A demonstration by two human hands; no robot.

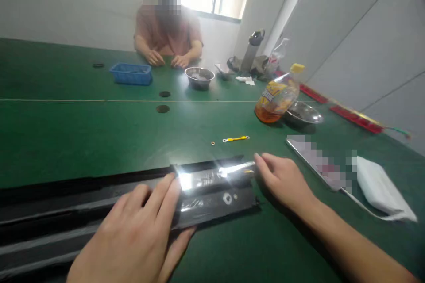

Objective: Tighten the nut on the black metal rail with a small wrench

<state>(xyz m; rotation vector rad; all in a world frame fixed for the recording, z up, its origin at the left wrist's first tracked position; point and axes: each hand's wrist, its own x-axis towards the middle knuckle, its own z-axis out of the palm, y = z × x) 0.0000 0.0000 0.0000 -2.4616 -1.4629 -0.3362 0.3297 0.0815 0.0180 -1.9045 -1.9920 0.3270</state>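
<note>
Head view: our left hand (133, 225) clasps the black casing (207, 217) on the worktop (83, 141); our right hand (283, 179) curls at its end, hold unclear. We're likely working that end; next seemingly calls for steadiness.

The left hand (133, 230) grips a long black bar (206, 213).
</note>
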